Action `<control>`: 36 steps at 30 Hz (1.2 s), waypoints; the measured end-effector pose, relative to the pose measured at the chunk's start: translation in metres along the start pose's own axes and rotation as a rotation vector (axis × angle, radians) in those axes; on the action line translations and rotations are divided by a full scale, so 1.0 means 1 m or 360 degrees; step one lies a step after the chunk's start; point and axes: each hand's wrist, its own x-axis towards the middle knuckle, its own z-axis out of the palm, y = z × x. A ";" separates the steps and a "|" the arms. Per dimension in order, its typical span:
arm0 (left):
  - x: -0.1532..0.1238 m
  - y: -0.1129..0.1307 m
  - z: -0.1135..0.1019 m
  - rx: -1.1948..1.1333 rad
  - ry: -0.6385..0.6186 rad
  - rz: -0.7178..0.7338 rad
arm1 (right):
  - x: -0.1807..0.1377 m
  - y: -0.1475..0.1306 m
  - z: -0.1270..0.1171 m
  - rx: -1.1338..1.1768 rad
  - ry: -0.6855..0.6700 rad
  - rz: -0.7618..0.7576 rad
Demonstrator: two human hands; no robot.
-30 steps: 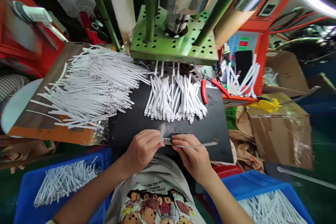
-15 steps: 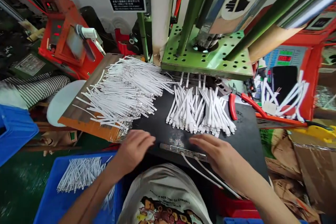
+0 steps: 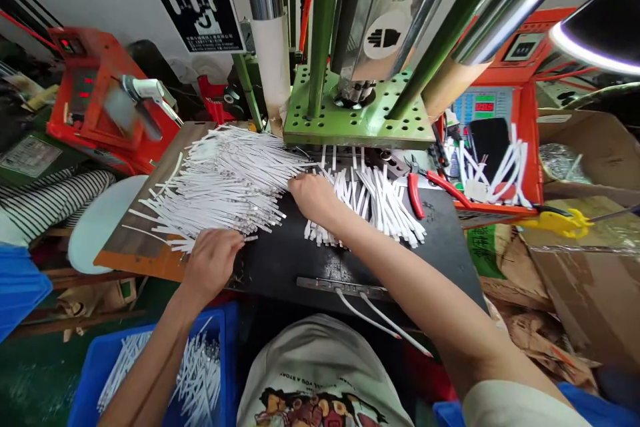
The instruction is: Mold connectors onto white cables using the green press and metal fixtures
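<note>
My left hand (image 3: 213, 263) is at the front edge of a big pile of white cables (image 3: 225, 173), its fingers pinched round a short white cable (image 3: 250, 238) whose end pokes out to the right. Stretched across the black work surface, my right hand (image 3: 314, 197) has its fingers curled in at the pile's right edge; what they grip, if anything, is hidden. A second bunch of white cables (image 3: 393, 207) lies just right of that hand. Near the front edge sits a slotted metal bar (image 3: 320, 285), with two white cables (image 3: 373, 320) running from it toward me.
A green press plate (image 3: 357, 123) on columns stands behind the cables. Red-handled pliers (image 3: 414, 193) lie at the right, beside a red control box (image 3: 530, 147). A blue bin (image 3: 227, 347) of cables is at lower left. A striped sleeve (image 3: 55, 203) shows at far left.
My left hand has moved left to the pile's front edge and pinched a cable. My right hand has left the metal bar and reached left and away to the pile. The view has shifted.
</note>
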 end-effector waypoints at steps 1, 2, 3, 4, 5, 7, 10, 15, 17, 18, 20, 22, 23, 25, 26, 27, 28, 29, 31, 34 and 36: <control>0.010 0.006 0.001 -0.0150 0.0055 -0.0003 | -0.012 0.005 -0.002 -0.0018 -0.0015 0.0024; 0.019 0.012 0.002 -0.0305 0.0109 -0.0018 | -0.027 0.010 -0.004 -0.0018 -0.0012 0.0056; 0.029 0.019 0.002 -0.0460 0.0151 -0.0061 | -0.044 0.016 -0.005 0.0016 0.0017 0.0086; 0.038 0.027 0.002 -0.0621 0.0178 -0.0134 | -0.062 0.022 -0.006 0.0095 0.0069 0.0110; 0.045 0.035 0.002 -0.0790 0.0178 -0.0229 | -0.082 0.028 -0.005 0.0224 0.0139 0.0136; 0.053 0.050 0.005 -0.1144 0.0096 -0.0414 | -0.125 0.037 0.000 0.0601 0.0281 0.0201; 0.048 0.071 0.019 -0.1604 -0.0089 -0.0587 | -0.184 0.043 0.016 0.1088 0.0360 0.0368; 0.018 0.105 0.046 -0.1409 -0.0146 -0.0314 | -0.235 0.035 0.040 0.0993 0.0506 0.0230; 0.009 0.113 0.052 -0.1187 -0.0107 -0.0123 | -0.238 0.030 0.044 0.0912 0.0644 0.0074; 0.005 0.116 0.054 -0.1106 -0.0104 -0.0065 | -0.237 0.029 0.045 0.0888 0.0705 0.0021; 0.002 0.118 0.056 -0.1008 -0.0134 -0.0007 | -0.236 0.027 0.048 0.0854 0.0785 -0.0026; 0.002 0.117 0.058 -0.0980 -0.0190 0.0019 | -0.235 0.027 0.051 0.0845 0.0792 -0.0051; 0.003 0.116 0.058 -0.0968 -0.0226 0.0040 | -0.235 0.028 0.053 0.0849 0.0786 -0.0076; 0.005 0.115 0.057 -0.0940 -0.0261 0.0103 | -0.235 0.030 0.058 0.0862 0.0798 -0.0134; 0.006 0.115 0.057 -0.0918 -0.0270 0.0137 | -0.235 0.030 0.060 0.0866 0.0802 -0.0155; 0.007 0.115 0.056 -0.0890 -0.0270 0.0171 | -0.235 0.030 0.061 0.0859 0.0803 -0.0163; 0.008 0.115 0.056 -0.0862 -0.0255 0.0200 | -0.235 0.030 0.062 0.0837 0.0797 -0.0161; 0.008 0.115 0.056 -0.0843 -0.0239 0.0226 | -0.234 0.029 0.062 0.0799 0.0787 -0.0152; 0.009 0.115 0.057 -0.0832 -0.0219 0.0265 | -0.234 0.027 0.062 0.0712 0.0747 -0.0119; 0.008 0.114 0.059 -0.0866 -0.0220 0.0288 | -0.236 0.026 0.058 0.0707 0.0644 -0.0073; 0.008 0.113 0.061 -0.0884 -0.0222 0.0288 | -0.239 0.026 0.055 0.0732 0.0594 -0.0068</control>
